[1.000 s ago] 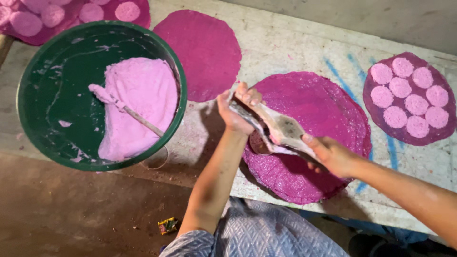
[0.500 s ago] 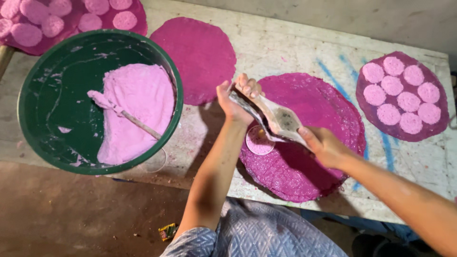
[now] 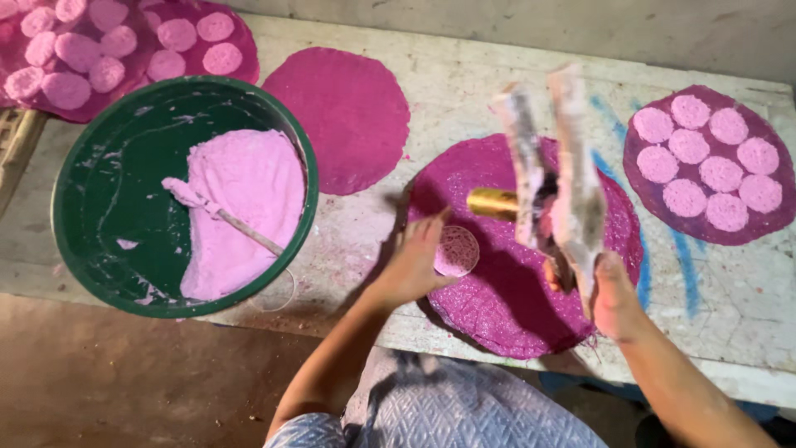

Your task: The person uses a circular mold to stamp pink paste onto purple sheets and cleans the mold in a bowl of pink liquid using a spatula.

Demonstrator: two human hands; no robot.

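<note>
**Mia:** What is on the far left?

**Ben:** A round dark pink mat point(image 3: 33, 104) with soft pale pink discs on it. Next comes a big round green bowl point(image 3: 178, 195) holding a heap of wet pink paste point(image 3: 245, 203). A thin wooden stick point(image 3: 224, 217) coated in paste lies in the heap.

**Mia:** And after the bowl?

**Ben:** A bare dark pink mat point(image 3: 340, 120) on the pale worn table point(image 3: 464, 75). Then the left hand point(image 3: 414, 261). Its fingers are loosely spread and they touch a small round pink lacy disc point(image 3: 456, 250).

**Mia:** Where is that disc?

**Ben:** It lies flat on the left part of the big glittery pink mat point(image 3: 497, 307) in front of the person.

**Mia:** Would it be hard to pick up?

**Ben:** I think so. It looks thin, wet and light, so it could tear or squash. I would not lift it by itself. I would move the mat by its edge.

**Mia:** What is the right hand point(image 3: 618, 303) doing?

**Ben:** It is closed around the bottom ends of a paste-smeared two-armed press point(image 3: 555, 166), held up above the mat. The arms stand apart at the top. A little gold tube point(image 3: 493, 202) shows beside them.

**Mia:** And the far right?

**Ben:** One more dark pink mat point(image 3: 643, 187) with seven pale discs.
</note>
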